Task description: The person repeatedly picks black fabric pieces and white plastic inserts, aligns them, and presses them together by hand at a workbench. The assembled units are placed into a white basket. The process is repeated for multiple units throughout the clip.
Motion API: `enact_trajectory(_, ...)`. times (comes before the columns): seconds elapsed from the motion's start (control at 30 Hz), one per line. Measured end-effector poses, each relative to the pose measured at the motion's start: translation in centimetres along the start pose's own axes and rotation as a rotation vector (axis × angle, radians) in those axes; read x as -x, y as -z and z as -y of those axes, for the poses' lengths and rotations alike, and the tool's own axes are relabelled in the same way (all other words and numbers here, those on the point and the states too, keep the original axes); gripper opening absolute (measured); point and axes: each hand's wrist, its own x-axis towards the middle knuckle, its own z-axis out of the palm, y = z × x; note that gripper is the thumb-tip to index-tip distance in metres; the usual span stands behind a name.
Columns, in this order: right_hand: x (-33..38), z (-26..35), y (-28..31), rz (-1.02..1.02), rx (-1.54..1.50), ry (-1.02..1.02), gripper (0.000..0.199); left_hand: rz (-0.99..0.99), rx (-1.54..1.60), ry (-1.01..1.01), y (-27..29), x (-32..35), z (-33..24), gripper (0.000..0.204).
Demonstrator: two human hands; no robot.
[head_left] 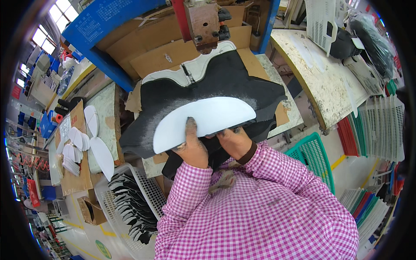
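A white crescent-shaped panel [203, 116] is held in front of me over a dark, black sheet [173, 96] dusted with pale powder. My left hand [193, 149] grips the panel's near edge, thumb on its white face and the other fingers hidden below. Close by on the right, my right hand [235, 141] is closed at the same edge, its fingertips partly hidden. Beyond the sheet lies a white shaped piece [167, 76] with a short black strip. The metal head [203, 24] of a blue-framed machine hangs just past it.
White cut pieces [74, 141] lie on cardboard at the left. A white basket [104, 199] with stacked black-and-white pieces stands at my lower left, a green basket [313, 156] at my right. The blue machine frame [102, 32] and a worn table [323, 76] flank the work area.
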Motion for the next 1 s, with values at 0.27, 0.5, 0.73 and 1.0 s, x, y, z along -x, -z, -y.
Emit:
enact_trajectory(0.27, -0.4, 0.5, -1.4, -0.404, 0.044, 0.098, 0.029, 0.126, 0.047, 0.140, -0.5, 1.6, 0.9, 0.022)
enact_trajectory(0.5, 0.6, 2.0, 1.2, -0.468, 0.638, 0.332, 0.022, 0.212, 0.422, 0.470, 0.0, 1.8, 0.4, 0.026)
enact_trajectory(0.73, 1.1, 2.9, 3.4, -0.399, 1.670, 0.711, 0.036, 0.274, -0.273, -0.238, -1.5, 1.9, -0.9, 0.036)
enact_trajectory(1.0, 1.7, 4.0, 4.8, -0.330, 1.189, 0.391, 0.039, 0.478, -0.488, -0.358, -1.3, 3.1, -0.3, 0.037)
